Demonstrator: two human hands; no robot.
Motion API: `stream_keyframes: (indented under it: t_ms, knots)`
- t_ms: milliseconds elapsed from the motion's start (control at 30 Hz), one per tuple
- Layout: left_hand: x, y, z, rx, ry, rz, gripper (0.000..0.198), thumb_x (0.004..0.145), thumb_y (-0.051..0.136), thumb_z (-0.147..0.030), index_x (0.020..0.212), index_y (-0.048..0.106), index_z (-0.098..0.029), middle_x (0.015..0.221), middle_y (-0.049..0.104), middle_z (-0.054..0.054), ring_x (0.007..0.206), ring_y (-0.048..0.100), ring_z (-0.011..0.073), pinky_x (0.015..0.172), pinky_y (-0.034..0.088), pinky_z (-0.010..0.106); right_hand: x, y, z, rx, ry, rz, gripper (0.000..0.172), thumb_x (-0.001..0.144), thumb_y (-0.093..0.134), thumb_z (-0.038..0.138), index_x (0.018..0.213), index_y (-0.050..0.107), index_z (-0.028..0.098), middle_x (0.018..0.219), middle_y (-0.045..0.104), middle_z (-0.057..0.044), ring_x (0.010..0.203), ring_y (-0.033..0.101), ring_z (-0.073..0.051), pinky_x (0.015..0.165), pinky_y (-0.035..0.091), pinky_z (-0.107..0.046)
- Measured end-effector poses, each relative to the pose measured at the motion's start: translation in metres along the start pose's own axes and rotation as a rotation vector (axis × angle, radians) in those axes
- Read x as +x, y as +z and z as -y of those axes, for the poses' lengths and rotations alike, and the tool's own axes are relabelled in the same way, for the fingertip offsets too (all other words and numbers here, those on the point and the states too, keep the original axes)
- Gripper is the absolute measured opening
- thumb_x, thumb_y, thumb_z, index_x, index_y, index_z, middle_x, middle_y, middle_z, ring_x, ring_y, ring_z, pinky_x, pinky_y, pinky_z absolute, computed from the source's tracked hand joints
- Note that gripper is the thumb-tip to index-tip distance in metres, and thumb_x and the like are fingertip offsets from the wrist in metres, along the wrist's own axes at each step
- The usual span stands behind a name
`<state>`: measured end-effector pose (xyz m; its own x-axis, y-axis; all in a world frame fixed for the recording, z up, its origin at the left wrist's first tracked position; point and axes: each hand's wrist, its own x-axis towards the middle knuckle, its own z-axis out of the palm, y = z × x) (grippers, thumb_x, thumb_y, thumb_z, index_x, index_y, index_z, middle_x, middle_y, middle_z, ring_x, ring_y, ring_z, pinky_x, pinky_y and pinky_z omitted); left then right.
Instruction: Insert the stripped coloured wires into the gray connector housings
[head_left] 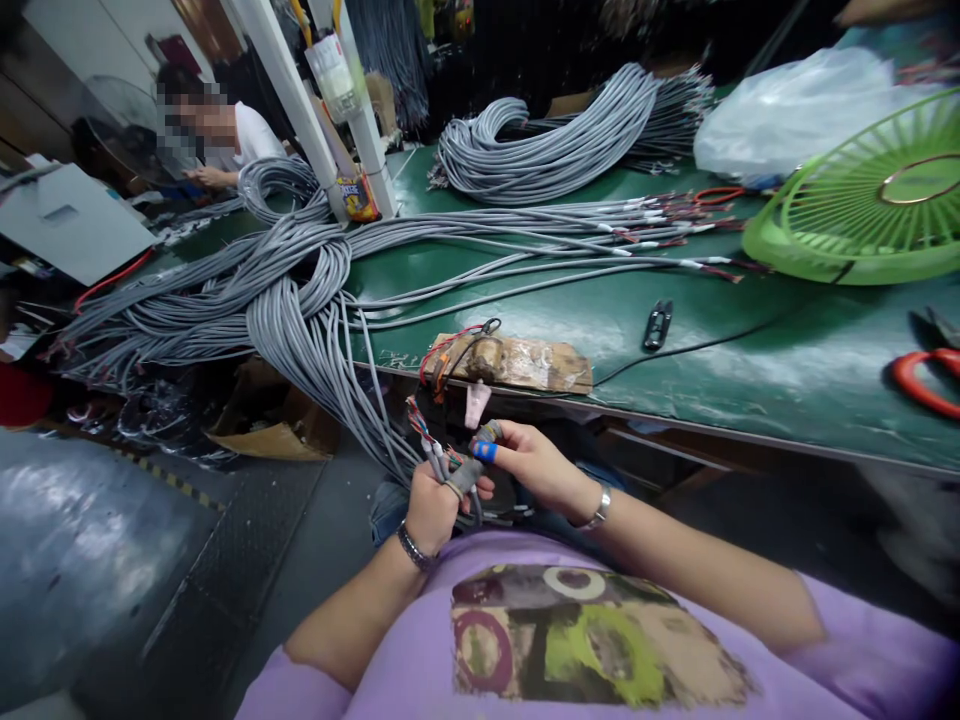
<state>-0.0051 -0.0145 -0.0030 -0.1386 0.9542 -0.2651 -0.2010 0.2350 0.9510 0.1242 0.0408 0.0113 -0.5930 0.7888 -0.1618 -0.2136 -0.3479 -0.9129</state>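
Just below the bench's (675,400) near edge, the left hand (431,510) grips a cable (429,452) upright, and the right hand (536,465) pinches it from the right.

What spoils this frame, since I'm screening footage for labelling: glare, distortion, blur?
Head view: the wide lens bows the edge of the green table and tilts the white post; soft glare lies on that table and the grey floor; the left hand and right hand, gripping the cable ends, are sharp.
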Motion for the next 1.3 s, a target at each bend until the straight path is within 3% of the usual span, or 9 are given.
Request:
stream_keyframes:
  t_ms: [100, 200, 433, 600, 800, 1300]
  knots:
    - [-0.001, -0.003, 0.004, 0.071, 0.018, 0.051, 0.03, 0.068, 0.07, -0.042, 0.069, 0.062, -0.013, 0.056, 0.067, 0.006, 0.046, 0.06, 0.0137, 0.038, 0.035, 0.019, 0.004, 0.006, 0.005, -0.009, 0.04, 0.067, 0.03, 0.069, 0.069, 0.043, 0.07, 0.049, 0.02, 0.047, 0.051, 0.006, 0.037, 0.046, -0.01, 0.04, 0.037, -0.024]
    - [-0.001, -0.006, 0.006, 0.047, 0.052, -0.001, 0.029, 0.072, 0.067, -0.041, 0.069, 0.062, -0.013, 0.056, 0.067, 0.006, 0.046, 0.06, 0.0132, 0.037, 0.033, 0.018, 0.007, 0.007, 0.008, 0.0, 0.062, 0.087, 0.031, 0.07, 0.067, 0.044, 0.07, 0.049, 0.02, 0.045, 0.05, 0.006, 0.039, 0.047, -0.011, 0.042, 0.036, -0.025]
    - [0.002, -0.003, 0.003, -0.18, 0.061, -0.109, 0.027, 0.072, 0.068, -0.038, 0.069, 0.058, -0.013, 0.055, 0.066, 0.004, 0.045, 0.061, 0.013, 0.034, 0.029, 0.016, 0.012, -0.003, 0.001, -0.123, 0.022, -0.108, 0.034, 0.06, 0.076, 0.041, 0.064, 0.055, 0.015, 0.055, 0.051, 0.005, 0.049, 0.039, -0.006, 0.05, 0.032, -0.022]
    - [0.001, -0.002, -0.002, -0.169, 0.058, -0.096, 0.03, 0.07, 0.069, -0.04, 0.068, 0.059, -0.013, 0.052, 0.065, 0.004, 0.043, 0.06, 0.0128, 0.034, 0.028, 0.017, 0.013, -0.006, -0.001, -0.063, 0.041, -0.046, 0.033, 0.067, 0.071, 0.043, 0.067, 0.054, 0.015, 0.056, 0.05, 0.004, 0.05, 0.041, -0.006, 0.051, 0.033, -0.022]
    - [0.0, -0.005, 0.004, -0.044, 0.047, -0.024, 0.027, 0.074, 0.065, -0.04, 0.072, 0.061, -0.013, 0.054, 0.066, 0.004, 0.043, 0.06, 0.0124, 0.036, 0.031, 0.017, 0.012, 0.004, 0.002, 0.011, 0.099, 0.173, 0.03, 0.074, 0.065, 0.043, 0.079, 0.053, 0.016, 0.049, 0.054, 0.004, 0.044, 0.051, -0.011, 0.048, 0.038, -0.025]
    - [0.0, -0.004, 0.008, -0.001, 0.063, -0.031, 0.03, 0.075, 0.064, -0.041, 0.067, 0.058, -0.013, 0.055, 0.066, 0.005, 0.043, 0.059, 0.012, 0.036, 0.032, 0.017, 0.009, 0.009, -0.001, 0.096, 0.057, 0.116, 0.028, 0.073, 0.066, 0.04, 0.072, 0.048, 0.018, 0.043, 0.053, 0.005, 0.038, 0.05, -0.011, 0.043, 0.04, -0.023]
